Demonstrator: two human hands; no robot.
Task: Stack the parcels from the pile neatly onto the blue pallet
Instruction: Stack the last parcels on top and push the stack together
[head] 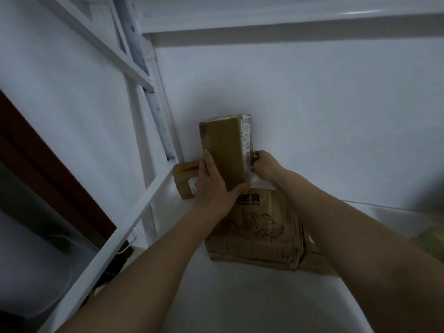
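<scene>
I hold a narrow brown cardboard parcel [225, 150] upright near the back wall, its white label facing right. My left hand [213, 188] lies along its left face, with the thumb under the lower end. My right hand [264, 167] pinches its right edge by the label. Below it lies a large flat brown parcel [259, 234] printed with black characters and a drawing. A small brown parcel [186, 182] sits in the back left corner, partly hidden by my left hand. No blue pallet is in view.
The parcels rest on a white shelf surface [240, 296] inside a white metal rack. A white rack beam [115, 241] runs along the left edge and an upright post [161, 116] stands in the corner. A white wall closes the back. A dark red-brown panel [48, 169] is at left.
</scene>
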